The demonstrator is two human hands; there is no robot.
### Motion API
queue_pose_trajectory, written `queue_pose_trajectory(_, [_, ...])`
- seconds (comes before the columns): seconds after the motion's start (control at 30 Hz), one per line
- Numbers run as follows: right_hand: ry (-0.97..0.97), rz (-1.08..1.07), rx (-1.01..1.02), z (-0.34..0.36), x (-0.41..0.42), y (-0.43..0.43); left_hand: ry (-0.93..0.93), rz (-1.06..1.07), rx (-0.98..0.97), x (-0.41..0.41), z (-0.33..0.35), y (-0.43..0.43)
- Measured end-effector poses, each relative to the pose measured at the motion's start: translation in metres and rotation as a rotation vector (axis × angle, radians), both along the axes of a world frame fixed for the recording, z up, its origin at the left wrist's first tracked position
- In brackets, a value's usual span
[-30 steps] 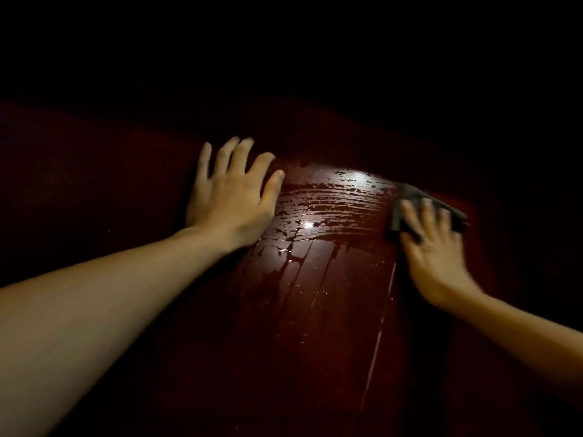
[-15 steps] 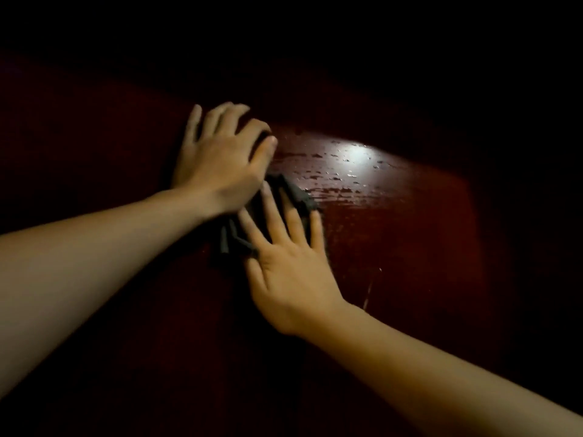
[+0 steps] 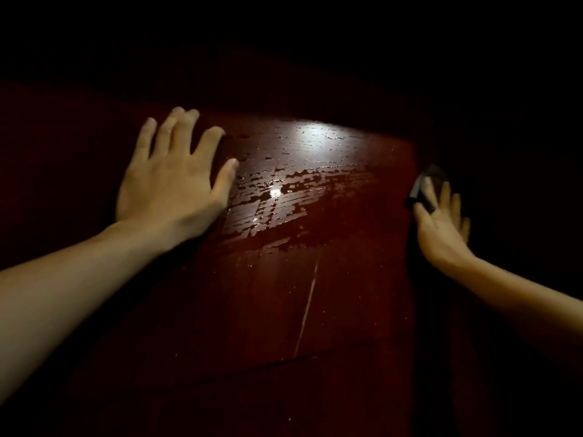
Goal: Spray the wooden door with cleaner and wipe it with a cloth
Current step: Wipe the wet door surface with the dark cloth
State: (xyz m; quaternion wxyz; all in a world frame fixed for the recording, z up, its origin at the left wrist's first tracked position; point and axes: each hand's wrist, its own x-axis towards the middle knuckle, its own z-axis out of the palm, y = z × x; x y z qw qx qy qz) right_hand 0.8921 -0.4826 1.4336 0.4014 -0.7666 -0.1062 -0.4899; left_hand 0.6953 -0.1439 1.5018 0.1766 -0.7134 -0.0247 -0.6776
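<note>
cloth (image 3: 432, 180) under right hand (image 3: 441, 230), left hand (image 3: 170, 187) on wet door (image 3: 315, 294)

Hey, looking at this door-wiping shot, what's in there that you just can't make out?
- Head view, top and far right: darkness hides the edges of the wooden door and whatever is around it.
- Cloth: partly covered by the right hand and motion-blurred, so its shape and the grip on it are unclear.
- Left hand: its palm faces the door and is hidden.
- Both forearms: cut off by the frame edges.
</note>
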Motion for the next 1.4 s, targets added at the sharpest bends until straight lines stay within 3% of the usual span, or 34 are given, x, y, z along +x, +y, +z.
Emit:
queue_pose_trajectory(0.07, [-0.078, -0.048, -0.15, -0.002, -0.024, 0.036, 0.0, -0.016, -0.007, -0.001, 0.0, -0.002])
queue_pose_trajectory(0.23, [-0.556, 0.012, -0.887, -0.069, -0.113, 0.16, -0.018, -0.188, -0.103, -0.005, 0.003, -0.015])
queue_pose_trajectory(0.33, [-0.636, -0.062, -1.024, -0.098, -0.137, 0.192, 0.009, -0.279, -0.092, 0.002, -0.001, -0.043])
queue_pose_trajectory(0.43, [-0.649, -0.015, -0.996, -0.096, -0.119, 0.175, 0.082, -0.182, 0.01, 0.025, -0.008, -0.07])
queue_pose_trajectory(0.53, [-0.565, 0.031, -0.813, -0.085, -0.079, 0.125, 0.089, -0.117, 0.009, 0.038, -0.011, -0.071])
queue_pose_trajectory(0.7, [-0.12, 0.024, -0.247, -0.066, 0.008, -0.012, 0.128, -0.05, 0.07, 0.034, -0.014, -0.062])
queue_pose_trajectory(0.8, [-0.002, -0.025, -0.007, -0.067, 0.009, -0.018, 0.111, -0.094, 0.02, 0.037, -0.013, -0.071])
queue_pose_trajectory(0.87, [-0.071, -0.084, -0.093, -0.078, -0.01, 0.016, 0.08, -0.172, -0.046, 0.04, -0.011, -0.082])
queue_pose_trajectory(1.0, [-0.473, 0.019, -0.751, -0.125, -0.053, 0.068, 0.154, -0.296, -0.018, 0.066, -0.012, -0.13])
queue_pose_trajectory(1.07, [-0.493, 0.073, -0.875, -0.132, -0.061, 0.066, 0.21, -0.311, 0.051, 0.087, -0.012, -0.162])
queue_pose_trajectory(1.17, [-0.475, 0.05, -0.831, -0.121, -0.04, 0.039, 0.228, -0.31, 0.103, 0.111, -0.013, -0.192])
queue_pose_trajectory(1.33, [-0.215, 0.162, -0.27, -0.112, 0.035, -0.058, 0.149, -0.128, 0.158, 0.131, -0.017, -0.196])
queue_pose_trajectory(1.4, [-0.222, 0.153, -0.217, -0.112, 0.04, -0.064, 0.112, -0.119, 0.166, 0.133, -0.017, -0.2])
